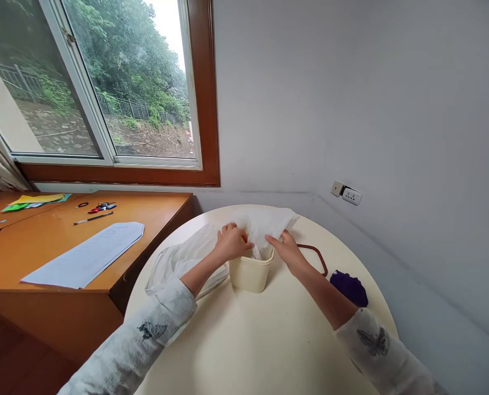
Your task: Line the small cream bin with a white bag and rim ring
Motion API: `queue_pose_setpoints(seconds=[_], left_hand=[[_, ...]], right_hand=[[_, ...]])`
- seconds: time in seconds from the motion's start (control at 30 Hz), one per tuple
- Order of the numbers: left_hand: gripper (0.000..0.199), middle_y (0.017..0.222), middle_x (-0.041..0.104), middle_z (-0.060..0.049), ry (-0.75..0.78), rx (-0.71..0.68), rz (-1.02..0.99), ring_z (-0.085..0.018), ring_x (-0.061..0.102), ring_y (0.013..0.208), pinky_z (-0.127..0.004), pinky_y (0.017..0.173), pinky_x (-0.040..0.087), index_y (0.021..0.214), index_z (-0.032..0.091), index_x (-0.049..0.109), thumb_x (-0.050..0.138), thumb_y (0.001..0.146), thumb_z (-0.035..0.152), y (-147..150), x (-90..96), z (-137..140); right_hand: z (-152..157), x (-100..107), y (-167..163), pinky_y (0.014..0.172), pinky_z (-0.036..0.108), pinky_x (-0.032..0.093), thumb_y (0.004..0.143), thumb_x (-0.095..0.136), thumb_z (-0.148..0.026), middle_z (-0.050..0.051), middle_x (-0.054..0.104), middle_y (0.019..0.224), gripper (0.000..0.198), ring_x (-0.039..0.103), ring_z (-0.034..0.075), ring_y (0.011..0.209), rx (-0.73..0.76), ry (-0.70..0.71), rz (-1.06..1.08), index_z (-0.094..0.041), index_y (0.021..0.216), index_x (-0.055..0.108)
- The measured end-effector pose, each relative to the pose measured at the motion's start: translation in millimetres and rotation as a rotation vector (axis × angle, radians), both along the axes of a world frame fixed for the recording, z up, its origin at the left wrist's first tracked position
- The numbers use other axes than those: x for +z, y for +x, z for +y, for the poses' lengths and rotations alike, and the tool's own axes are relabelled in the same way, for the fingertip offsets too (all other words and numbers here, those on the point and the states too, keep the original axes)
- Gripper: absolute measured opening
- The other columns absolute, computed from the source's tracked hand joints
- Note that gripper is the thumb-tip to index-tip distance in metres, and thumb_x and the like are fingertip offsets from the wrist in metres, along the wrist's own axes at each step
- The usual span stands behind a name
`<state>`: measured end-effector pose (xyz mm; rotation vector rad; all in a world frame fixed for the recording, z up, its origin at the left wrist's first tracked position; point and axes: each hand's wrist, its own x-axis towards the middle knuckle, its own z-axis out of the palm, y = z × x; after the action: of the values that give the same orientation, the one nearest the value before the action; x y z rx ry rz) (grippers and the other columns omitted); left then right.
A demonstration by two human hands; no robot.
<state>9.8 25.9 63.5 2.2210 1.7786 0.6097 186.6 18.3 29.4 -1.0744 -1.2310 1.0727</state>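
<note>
A small cream bin stands upright on the round table, with a thin white plastic bag bunched into its mouth and spilling over the far rim. My left hand is over the left side of the opening, its fingers curled on the bag. At the right rim, my right hand pinches the bag's edge between thumb and fingers. More crumpled clear plastic lies on the table under and left of my left forearm. To the right is a brown rounded frame, partly hidden behind my right hand.
A dark purple cloth-like bundle lies beside my right forearm on the cream table. On the left, a wooden desk holds paper sheets, a pen and small items. A wall socket is behind the table.
</note>
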Motion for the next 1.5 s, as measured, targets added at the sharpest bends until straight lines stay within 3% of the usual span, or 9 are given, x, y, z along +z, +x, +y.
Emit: queue_pose_setpoints(seconds=[0.17,0.33,0.57,0.97,1.2,1.27,1.33,1.4,1.5], left_hand=[[0.014,0.09,0.051,-0.007,-0.017,-0.088,-0.025,-0.027,0.05,0.097,-0.037,0.084,0.039,0.064,0.02,0.059,0.06,0.068,0.034,-8.2,13.1,-10.3],[0.023,0.08,0.05,-0.002,-0.09,-0.283,-0.088,-0.018,0.052,0.075,-0.028,0.067,0.042,0.056,0.02,0.046,0.054,0.07,0.036,-28.6,32.3,-31.1],[0.02,0.069,0.047,0.002,-0.145,-0.331,-0.313,-0.013,0.044,0.063,-0.025,0.056,0.036,0.058,0.019,0.043,0.05,0.07,0.034,-36.6,28.0,-37.6],[0.026,0.073,0.062,-0.003,-0.237,-0.359,-0.483,-0.02,0.057,0.077,-0.031,0.07,0.043,0.063,0.019,0.056,0.055,0.072,0.044,-48.0,25.1,-14.9],[0.031,0.094,0.065,-0.009,-0.016,-0.141,-0.586,-0.022,0.059,0.09,-0.034,0.08,0.043,0.081,0.016,0.062,0.053,0.074,0.045,-47.4,38.3,3.2],[0.039,0.113,0.058,-0.012,0.008,-0.167,-0.586,-0.023,0.055,0.102,-0.036,0.085,0.042,0.107,0.018,0.055,0.054,0.074,0.04,-45.1,44.9,8.4],[0.064,0.134,0.04,-0.013,0.042,-0.254,-0.517,-0.024,0.044,0.118,-0.037,0.092,0.039,0.131,0.024,0.034,0.058,0.072,0.033,-42.0,54.1,10.2],[0.083,0.143,0.023,-0.01,0.096,-0.388,-0.371,-0.025,0.028,0.129,-0.039,0.1,0.032,0.137,0.028,0.019,0.063,0.068,0.029,-38.1,64.8,8.3],[0.066,0.143,0.02,-0.007,0.127,-0.555,-0.14,-0.027,0.015,0.133,-0.039,0.105,0.026,0.124,0.025,0.043,0.067,0.063,0.029,-32.8,78.7,0.9]], right_hand=[[16.8,1.1,6.0,0.084,0.033,0.04,0.066,0.066,-0.041,0.003,0.067,0.093,0.026,0.057,0.021,0.093,0.02,-0.003,0.11,-0.021,0.082,0.064],[33.1,-4.8,13.4,0.074,0.03,0.044,0.064,0.066,-0.043,0.0,0.066,0.077,0.025,0.059,0.018,0.08,0.025,-0.026,0.182,-0.021,0.075,0.06],[34.5,-15.6,16.3,0.066,0.028,0.046,0.066,0.065,-0.042,0.001,0.066,0.079,0.024,0.06,0.017,0.075,0.021,-0.082,0.265,-0.021,0.074,0.059],[33.4,22.8,38.5,0.07,0.03,0.048,0.067,0.061,-0.032,0.001,0.066,0.09,0.016,0.06,0.019,0.086,0.106,0.012,0.463,-0.023,0.08,0.059],[26.9,68.2,30.0,0.073,0.035,0.048,0.063,0.059,-0.024,0.002,0.067,0.083,0.015,0.06,0.022,0.086,0.352,0.088,0.569,-0.022,0.078,0.061],[19.9,75.7,28.1,0.073,0.035,0.048,0.06,0.058,-0.021,0.002,0.067,0.082,0.02,0.06,0.023,0.086,0.428,0.102,0.539,-0.022,0.08,0.062],[14.1,79.3,27.3,0.071,0.035,0.047,0.057,0.057,-0.017,0.001,0.067,0.079,0.025,0.06,0.023,0.086,0.501,0.106,0.482,-0.023,0.081,0.062],[9.9,80.7,27.8,0.069,0.034,0.046,0.053,0.056,-0.014,0.001,0.066,0.077,0.031,0.059,0.023,0.083,0.581,0.101,0.396,-0.022,0.082,0.063],[5.8,82.6,31.5,0.063,0.029,0.044,0.049,0.057,-0.012,0.0,0.064,0.073,0.03,0.057,0.02,0.076,0.689,0.095,0.269,-0.02,0.078,0.062]])
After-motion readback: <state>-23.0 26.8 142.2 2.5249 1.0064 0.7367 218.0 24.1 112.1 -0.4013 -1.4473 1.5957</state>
